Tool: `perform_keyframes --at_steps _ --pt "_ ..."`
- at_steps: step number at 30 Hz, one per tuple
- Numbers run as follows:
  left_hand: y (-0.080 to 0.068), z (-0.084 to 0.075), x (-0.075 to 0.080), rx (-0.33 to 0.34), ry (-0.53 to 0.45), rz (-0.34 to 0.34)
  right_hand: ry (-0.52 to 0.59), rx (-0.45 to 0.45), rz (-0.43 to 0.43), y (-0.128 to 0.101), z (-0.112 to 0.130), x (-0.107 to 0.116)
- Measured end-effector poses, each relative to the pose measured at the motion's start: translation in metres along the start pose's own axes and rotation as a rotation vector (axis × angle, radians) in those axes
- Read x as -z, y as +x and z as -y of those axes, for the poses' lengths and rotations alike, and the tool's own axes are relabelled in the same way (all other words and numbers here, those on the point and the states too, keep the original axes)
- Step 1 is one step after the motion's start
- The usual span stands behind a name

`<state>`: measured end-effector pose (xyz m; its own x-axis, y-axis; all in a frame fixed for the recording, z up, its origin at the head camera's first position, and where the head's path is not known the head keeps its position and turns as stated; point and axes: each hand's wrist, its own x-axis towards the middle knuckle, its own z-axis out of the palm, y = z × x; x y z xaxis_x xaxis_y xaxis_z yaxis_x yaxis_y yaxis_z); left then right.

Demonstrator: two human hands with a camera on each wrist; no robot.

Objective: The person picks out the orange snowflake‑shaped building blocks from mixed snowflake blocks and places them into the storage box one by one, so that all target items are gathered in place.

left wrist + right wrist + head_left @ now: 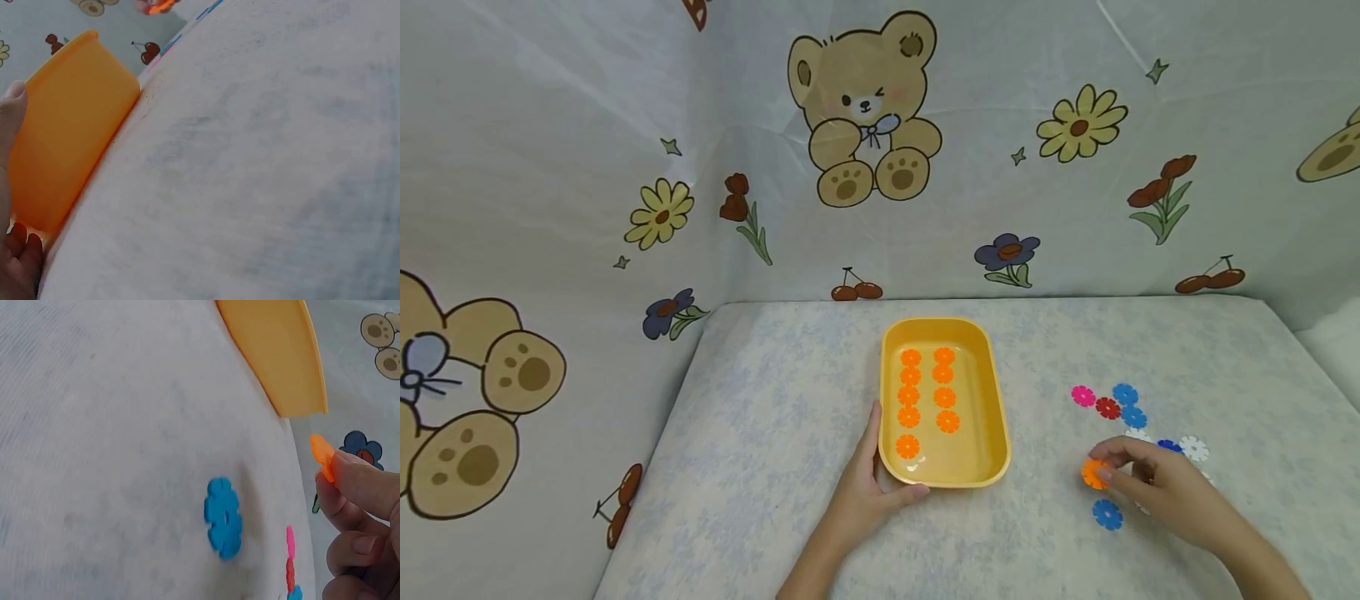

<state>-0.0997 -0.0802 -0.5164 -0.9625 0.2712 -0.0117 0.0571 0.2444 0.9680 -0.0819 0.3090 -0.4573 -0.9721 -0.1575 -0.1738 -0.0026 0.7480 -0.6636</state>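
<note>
A yellow tray (996, 392) sits mid-table with several orange flower discs (910, 396) lined up in two columns inside. My left hand (868, 483) rests against the tray's near left corner, thumb and fingers along its wall (62, 144). To the right, my right hand (1150, 479) pinches an orange flower disc (1093, 473) just above the cloth; the disc (322, 453) shows between thumb and fingertip in the right wrist view. A blue disc (1107, 514) lies on the cloth right below that hand, also in the right wrist view as the blue disc (224, 517).
More loose discs lie right of the tray: pink (1082, 395), red (1107, 407), two blue (1127, 404), white (1193, 448). A bear-and-flower curtain (865, 125) walls the table's back and left. The table's left edge (655, 467) drops off near my left arm.
</note>
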Motion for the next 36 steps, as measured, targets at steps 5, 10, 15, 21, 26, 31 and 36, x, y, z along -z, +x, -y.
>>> perform_keyframes --at_steps 5,10,15,21,26,31,36 --pt "0.000 0.003 -0.003 -0.021 0.033 -0.014 0.105 0.001 -0.006 0.021 0.025 -0.008" --pt "-0.001 0.006 -0.005 -0.034 0.071 -0.027 0.205 0.025 -0.001 0.040 0.052 -0.020" --pt "-0.001 0.007 -0.005 -0.048 0.081 -0.035 0.242 0.068 0.005 0.055 0.076 -0.033" --pt "-0.001 0.005 -0.004 -0.036 0.071 -0.032 0.212 0.144 0.032 0.071 0.094 -0.046" --pt "-0.001 0.005 -0.004 -0.051 0.081 -0.027 0.119 0.134 0.019 0.080 0.107 -0.058" --pt "-0.001 0.005 -0.004 -0.050 0.086 -0.028 -0.001 0.134 -0.060 0.082 0.114 -0.067" --pt "-0.001 0.005 -0.004 -0.056 0.088 -0.031 -0.031 0.100 -0.054 0.084 0.118 -0.070"
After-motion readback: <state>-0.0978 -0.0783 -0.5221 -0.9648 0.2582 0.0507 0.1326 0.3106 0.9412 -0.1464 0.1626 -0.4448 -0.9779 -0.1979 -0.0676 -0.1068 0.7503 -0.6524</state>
